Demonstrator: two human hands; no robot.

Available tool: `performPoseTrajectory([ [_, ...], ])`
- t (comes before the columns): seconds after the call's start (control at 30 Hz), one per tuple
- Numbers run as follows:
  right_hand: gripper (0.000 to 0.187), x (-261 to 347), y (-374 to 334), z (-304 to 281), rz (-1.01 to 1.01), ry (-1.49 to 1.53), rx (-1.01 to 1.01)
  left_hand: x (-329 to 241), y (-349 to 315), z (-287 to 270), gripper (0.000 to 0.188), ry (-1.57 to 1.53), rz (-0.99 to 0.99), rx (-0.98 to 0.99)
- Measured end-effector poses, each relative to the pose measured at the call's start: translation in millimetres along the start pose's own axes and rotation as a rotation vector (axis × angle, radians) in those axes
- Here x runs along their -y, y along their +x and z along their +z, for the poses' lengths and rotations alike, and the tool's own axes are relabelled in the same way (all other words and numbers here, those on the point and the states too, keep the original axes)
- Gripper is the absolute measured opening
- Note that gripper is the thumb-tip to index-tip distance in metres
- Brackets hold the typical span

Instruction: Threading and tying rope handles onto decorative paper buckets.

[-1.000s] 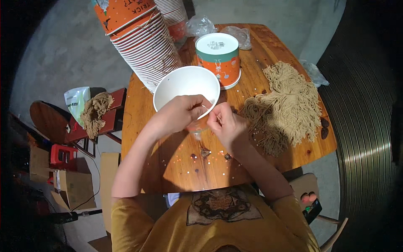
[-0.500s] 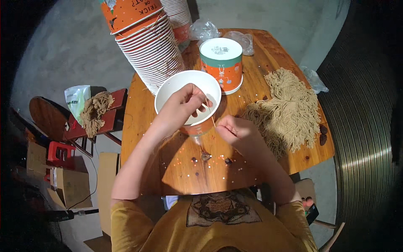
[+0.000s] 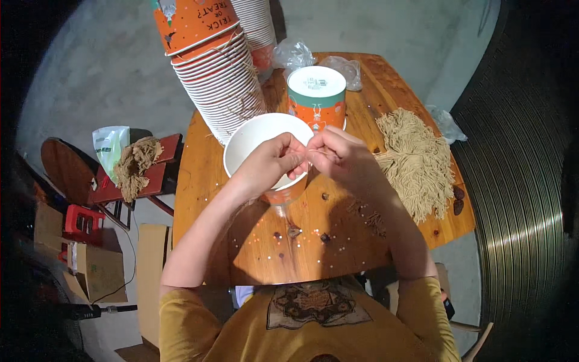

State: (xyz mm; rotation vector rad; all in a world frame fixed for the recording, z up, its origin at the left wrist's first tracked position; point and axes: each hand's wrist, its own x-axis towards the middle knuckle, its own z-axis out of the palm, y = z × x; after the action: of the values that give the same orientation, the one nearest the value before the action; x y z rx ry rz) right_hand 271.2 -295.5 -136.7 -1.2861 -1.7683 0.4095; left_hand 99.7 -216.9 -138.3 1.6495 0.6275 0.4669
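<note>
A round paper bucket (image 3: 243,140), white inside and orange outside, stands mouth-up on the table before me. My left hand (image 3: 270,161) reaches over its mouth, thumb and fingers pinched together at the right-hand rim. Just outside that rim, my right hand (image 3: 342,155) is closed in a pinch, its fingertips meeting the left ones. Between them shows a bit of thin tan string (image 3: 312,151); most of it is hidden by the fingers. To the right of my right hand lies a heap of tan strings (image 3: 419,166).
A tall leaning stack of nested buckets (image 3: 220,90) rises behind the bucket, with an upside-down orange and green bucket (image 3: 318,99) farther right. Crumpled clear plastic bags (image 3: 294,55) lie at the back. Small confetti dots dot the wooden table (image 3: 253,259). A red stool (image 3: 151,163) stands left.
My right hand has moved up and inward to meet my left at the rim. The string stretch that showed below the rim is now mostly covered. The view has shifted slightly.
</note>
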Motion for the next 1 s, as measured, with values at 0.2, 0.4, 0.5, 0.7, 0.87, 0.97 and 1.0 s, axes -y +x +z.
performPoseTrajectory([
  [0.2, 0.015, -11.1, 23.7, 0.7, -0.521, -0.278, -0.042, -4.4, -3.4, 4.1, 0.018, 0.122, -0.026, -0.076],
  [0.4, 0.012, -14.7, 21.4, 7.5, -0.085, 0.068, -0.044, 3.8, -3.6, -4.9, 0.021, -0.006, -0.109, -0.036],
  [0.5, 0.013, -21.1, 12.4, 13.2, 0.071, 0.071, -0.040, 3.5, -4.1, -2.2, 0.021, -0.065, -0.129, -0.017],
  [0.7, 0.020, -11.4, -7.7, 20.9, 0.394, 0.429, -0.059, 4.4, -0.8, -3.4, 0.017, -0.012, -0.143, -0.002],
  [0.87, 0.022, -7.9, -20.7, 26.5, 0.259, 0.142, -0.150, 2.7, 0.3, -1.4, 0.015, 0.018, -0.146, -0.037],
  [0.97, 0.021, -12.2, -22.3, 31.0, 0.220, 0.223, -0.179, 3.7, 1.3, -2.8, 0.012, -0.051, -0.140, 0.005],
  [1.0, 0.021, -11.3, -23.8, 33.2, 0.218, 0.224, -0.179, 2.9, 1.7, -3.6, 0.012, -0.050, -0.139, 0.004],
])
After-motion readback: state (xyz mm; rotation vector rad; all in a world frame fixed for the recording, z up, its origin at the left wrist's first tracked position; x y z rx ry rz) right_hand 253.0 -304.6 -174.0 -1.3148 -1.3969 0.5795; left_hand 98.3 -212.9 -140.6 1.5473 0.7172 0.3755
